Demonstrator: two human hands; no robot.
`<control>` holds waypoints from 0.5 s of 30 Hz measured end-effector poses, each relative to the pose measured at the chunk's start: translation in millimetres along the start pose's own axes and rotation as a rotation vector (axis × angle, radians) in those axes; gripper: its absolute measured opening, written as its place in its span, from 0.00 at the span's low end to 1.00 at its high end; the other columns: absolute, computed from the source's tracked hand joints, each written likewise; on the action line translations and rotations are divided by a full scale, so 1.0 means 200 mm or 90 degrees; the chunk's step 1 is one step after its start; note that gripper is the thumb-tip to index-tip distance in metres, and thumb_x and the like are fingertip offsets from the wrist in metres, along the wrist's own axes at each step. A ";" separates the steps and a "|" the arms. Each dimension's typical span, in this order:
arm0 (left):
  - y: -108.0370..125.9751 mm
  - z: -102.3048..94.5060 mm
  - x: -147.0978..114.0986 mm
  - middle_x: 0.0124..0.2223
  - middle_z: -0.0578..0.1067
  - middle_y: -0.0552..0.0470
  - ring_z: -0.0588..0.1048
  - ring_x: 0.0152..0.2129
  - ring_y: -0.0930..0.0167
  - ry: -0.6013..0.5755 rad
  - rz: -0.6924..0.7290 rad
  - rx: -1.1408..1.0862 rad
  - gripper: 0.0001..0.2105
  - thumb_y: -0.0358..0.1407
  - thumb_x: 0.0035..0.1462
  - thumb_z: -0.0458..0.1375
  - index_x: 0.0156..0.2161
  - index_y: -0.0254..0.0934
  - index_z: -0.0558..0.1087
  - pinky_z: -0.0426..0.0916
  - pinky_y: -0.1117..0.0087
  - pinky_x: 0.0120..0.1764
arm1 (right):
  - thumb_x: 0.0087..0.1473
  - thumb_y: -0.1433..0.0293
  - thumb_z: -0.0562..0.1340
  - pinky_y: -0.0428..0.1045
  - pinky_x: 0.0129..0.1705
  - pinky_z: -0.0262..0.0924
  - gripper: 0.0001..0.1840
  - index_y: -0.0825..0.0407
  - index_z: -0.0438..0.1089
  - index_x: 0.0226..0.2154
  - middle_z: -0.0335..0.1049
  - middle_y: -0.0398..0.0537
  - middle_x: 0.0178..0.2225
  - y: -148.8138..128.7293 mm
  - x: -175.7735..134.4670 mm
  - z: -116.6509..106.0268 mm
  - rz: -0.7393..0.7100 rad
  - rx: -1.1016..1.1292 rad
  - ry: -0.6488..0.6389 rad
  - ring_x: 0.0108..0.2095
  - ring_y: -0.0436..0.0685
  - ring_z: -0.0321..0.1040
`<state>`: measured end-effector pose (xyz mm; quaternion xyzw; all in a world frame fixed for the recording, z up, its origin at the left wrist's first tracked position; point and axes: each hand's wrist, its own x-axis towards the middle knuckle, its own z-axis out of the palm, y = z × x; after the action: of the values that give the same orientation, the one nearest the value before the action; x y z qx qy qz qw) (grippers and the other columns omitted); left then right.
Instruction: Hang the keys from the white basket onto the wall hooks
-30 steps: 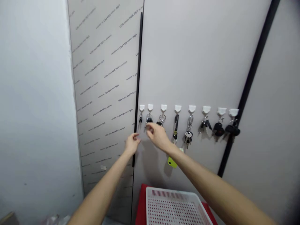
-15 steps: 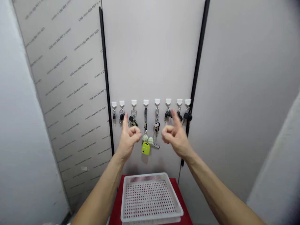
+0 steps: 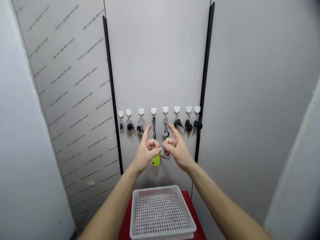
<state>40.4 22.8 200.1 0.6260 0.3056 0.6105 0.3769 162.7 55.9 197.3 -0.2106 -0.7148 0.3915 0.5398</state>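
Observation:
My left hand (image 3: 145,154) is raised before the wall with its index finger pointing up, thumb out and the other fingers curled; nothing is in it. In a mirrored pose, my right hand (image 3: 179,150) is bare too, its thumb side close to the left thumb. Between and behind them hangs a lime-green key fob (image 3: 155,160) on a black strap (image 3: 154,125), partly covered by my left hand. Just above my right index fingertip is a keyring with a metal clip (image 3: 165,121). Neither hand appears to grip any keys.
White hooks (image 3: 153,110) run in a row across the grey panel, each with keys, such as the bunch at the right (image 3: 198,124). Black strips (image 3: 205,76) edge the panel. Below, a white perforated basket (image 3: 193,228) sits on a red surface (image 3: 126,213).
Both hands have moved inward, towards each other, and now stand close together in front of the middle keys. The camera view has shifted slightly.

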 end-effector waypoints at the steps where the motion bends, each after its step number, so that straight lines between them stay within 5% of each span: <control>1: -0.05 -0.05 0.01 0.24 0.64 0.58 0.61 0.17 0.82 0.026 -0.045 0.037 0.35 0.27 0.38 0.53 0.51 0.40 0.42 0.58 0.78 0.22 | 0.37 0.73 0.53 0.42 0.18 0.52 0.30 0.53 0.48 0.47 0.55 0.36 0.16 0.07 0.01 0.00 0.041 -0.056 0.009 0.15 0.43 0.51; 4: -0.18 -0.27 0.09 0.35 0.65 0.49 0.64 0.23 0.79 0.264 -0.102 0.179 0.28 0.30 0.38 0.53 0.47 0.34 0.51 0.60 0.76 0.26 | 0.37 0.71 0.54 0.45 0.27 0.55 0.20 0.61 0.60 0.37 0.62 0.46 0.24 0.22 0.06 0.00 0.105 -0.233 0.106 0.23 0.47 0.58; 7: -0.21 -0.45 0.21 0.42 0.62 0.46 0.64 0.33 0.74 0.493 -0.024 0.312 0.23 0.34 0.38 0.53 0.44 0.35 0.55 0.60 0.74 0.33 | 0.38 0.68 0.52 0.46 0.34 0.55 0.19 0.61 0.61 0.36 0.64 0.53 0.31 0.27 0.15 0.03 0.061 -0.301 0.170 0.30 0.50 0.61; 11: -0.15 -0.48 0.34 0.40 0.65 0.47 0.66 0.34 0.71 0.477 0.002 0.445 0.21 0.38 0.38 0.53 0.41 0.36 0.58 0.60 0.72 0.35 | 0.40 0.66 0.52 0.46 0.34 0.54 0.21 0.59 0.59 0.39 0.64 0.53 0.33 0.28 0.30 0.10 0.010 -0.395 0.193 0.32 0.51 0.61; 15: -0.08 -0.44 0.41 0.37 0.68 0.46 0.66 0.35 0.66 0.430 -0.087 0.569 0.18 0.40 0.38 0.52 0.38 0.37 0.61 0.59 0.68 0.34 | 0.43 0.66 0.48 0.44 0.25 0.53 0.14 0.57 0.64 0.25 0.65 0.49 0.21 0.32 0.42 0.12 0.078 -0.498 0.145 0.23 0.50 0.61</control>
<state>-39.6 110.0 227.4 0.4736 0.6777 0.5624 -0.0048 104.5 147.2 196.2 -0.4838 -0.7317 0.0958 0.4705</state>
